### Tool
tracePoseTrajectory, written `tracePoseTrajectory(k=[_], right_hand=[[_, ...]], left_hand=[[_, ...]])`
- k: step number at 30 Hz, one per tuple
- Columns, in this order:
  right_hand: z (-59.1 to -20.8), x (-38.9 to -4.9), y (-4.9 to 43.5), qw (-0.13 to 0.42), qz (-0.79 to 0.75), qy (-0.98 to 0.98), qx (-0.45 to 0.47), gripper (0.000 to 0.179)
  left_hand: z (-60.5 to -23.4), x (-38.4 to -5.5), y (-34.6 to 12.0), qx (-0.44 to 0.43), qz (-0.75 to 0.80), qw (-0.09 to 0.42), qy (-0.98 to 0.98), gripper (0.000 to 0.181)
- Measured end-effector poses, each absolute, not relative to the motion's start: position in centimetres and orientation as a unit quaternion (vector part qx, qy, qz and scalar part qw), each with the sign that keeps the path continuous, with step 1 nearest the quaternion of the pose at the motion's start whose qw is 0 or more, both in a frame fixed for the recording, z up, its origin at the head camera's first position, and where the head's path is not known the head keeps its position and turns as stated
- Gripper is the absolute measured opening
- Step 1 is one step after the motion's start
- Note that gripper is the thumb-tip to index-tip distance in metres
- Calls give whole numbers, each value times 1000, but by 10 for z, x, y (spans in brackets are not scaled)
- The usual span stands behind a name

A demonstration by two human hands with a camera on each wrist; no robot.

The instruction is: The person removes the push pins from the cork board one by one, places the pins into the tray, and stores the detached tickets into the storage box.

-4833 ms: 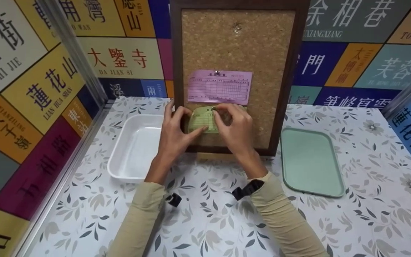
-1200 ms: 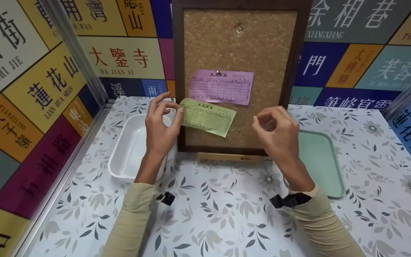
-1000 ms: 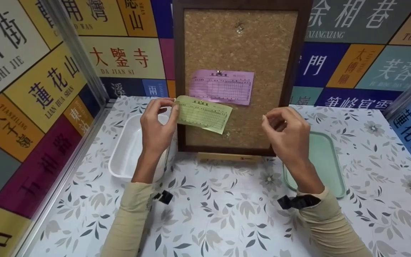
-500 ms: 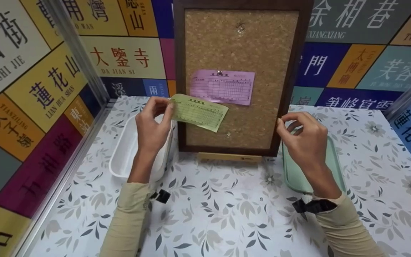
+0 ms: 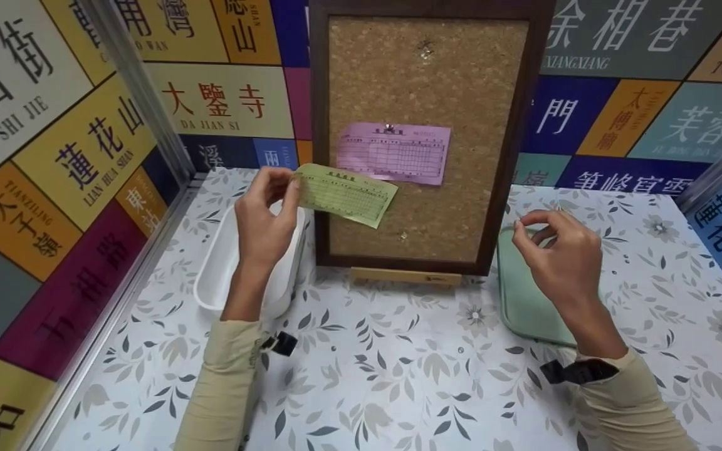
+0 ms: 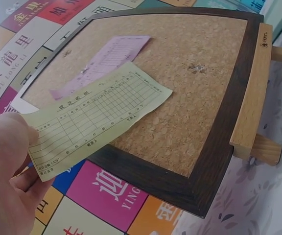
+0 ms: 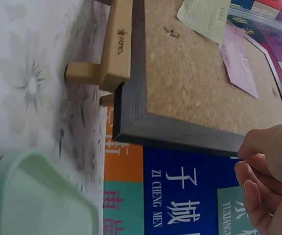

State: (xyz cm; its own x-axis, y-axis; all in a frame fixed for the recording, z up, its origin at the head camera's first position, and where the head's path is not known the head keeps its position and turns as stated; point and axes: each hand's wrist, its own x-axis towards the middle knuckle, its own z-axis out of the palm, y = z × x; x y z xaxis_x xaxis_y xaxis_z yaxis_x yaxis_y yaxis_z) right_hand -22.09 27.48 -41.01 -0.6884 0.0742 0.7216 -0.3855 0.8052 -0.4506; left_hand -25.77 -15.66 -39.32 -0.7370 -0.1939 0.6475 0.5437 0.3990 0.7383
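Between thumb and fingers, my left hand (image 5: pixel 266 222) pinches the left edge of a pale green receipt slip (image 5: pixel 348 195), tilted down to the right in front of the corkboard (image 5: pixel 461 94). A pink receipt slip (image 5: pixel 411 153) hangs behind it, fixed at its top by a pushpin (image 5: pixel 389 128). Over the green tray (image 5: pixel 524 313), right of the board, my right hand (image 5: pixel 565 257) keeps thumb and index fingertips pressed together; the small pushpin in this pinch is almost wholly hidden. In the left wrist view the slip's (image 6: pixel 97 117) printed table faces the camera.
The dark-framed board stands on a wooden stand (image 5: pixel 405 276). A white tray (image 5: pixel 210 294) lies to the left, partly behind my left hand. Worn marks (image 5: pixel 425 50) show high on the cork, with another small mark (image 5: pixel 403 236) low down. Sign-covered walls (image 5: pixel 223 100) enclose the table.
The green slip came off the board and moved left with my left hand. My right hand drew away from the slip and moved right, over the green tray, fingertips still pinched.
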Motion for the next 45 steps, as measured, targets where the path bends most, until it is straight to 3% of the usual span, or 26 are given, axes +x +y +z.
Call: tracePoseTrajectory(k=[10, 24, 45], right_hand=[[-423, -224, 299, 358, 291, -887, 25, 18], [-432, -231, 308, 348, 298, -888, 30, 17], [-439, -233, 309, 312, 299, -902, -2, 14]], left_hand=[[-393, -259, -159, -113, -541, 338, -762, 14], [-390, -258, -178, -102, -481, 362, -792, 27], [-399, -263, -225, -81, -293, 328, -894, 25]])
